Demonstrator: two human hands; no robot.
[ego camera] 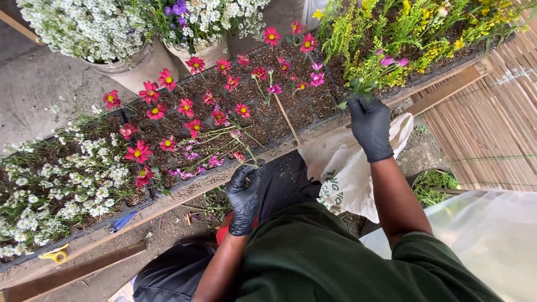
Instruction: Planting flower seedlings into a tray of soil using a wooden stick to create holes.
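Observation:
My left hand (pixel 244 197), in a black glove, is closed on the lower ends of several thin green stems with small pink flowers (pixel 215 160) that lean over the tray's front edge. My right hand (pixel 370 125), also in a black glove, reaches forward and grips a bunch of green stems with yellow blooms and pink flowers (pixel 373 71) at the tray's right part. A long black planting tray (pixel 291 134) with soil holds red daisy-like flowers (pixel 168 112) in the middle and white flowers (pixel 67 179) on the left.
Pale pots of white and purple flowers (pixel 140 33) stand behind the tray. A white bag (pixel 347 168) lies by my knee, a small pot with greens (pixel 433 184) beside it. Yellow-handled scissors (pixel 56 255) and a blue tool (pixel 123 221) lie on the wooden ledge. Clear plastic sheet (pixel 481 235) at right.

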